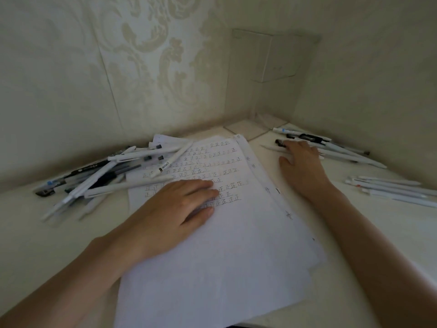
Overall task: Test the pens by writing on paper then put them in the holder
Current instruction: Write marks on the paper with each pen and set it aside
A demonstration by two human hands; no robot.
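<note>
A stack of white paper (227, 252) lies in the middle of the table, its upper half covered with rows of written marks. My left hand (175, 209) rests flat on the sheet with fingers straight. My right hand (301, 162) lies to the right of the paper, on a white pen (272, 147) at the near end of a pile of pens (335, 150); whether its fingers curl round that pen is not clear. A clear acrylic holder (272, 74) stands in the far corner against the wall.
A large heap of white and black pens (101, 176) lies left of the paper, some overlapping its top edge. Several more white pens (392, 190) lie at the right edge. Walls close the table at the back and right.
</note>
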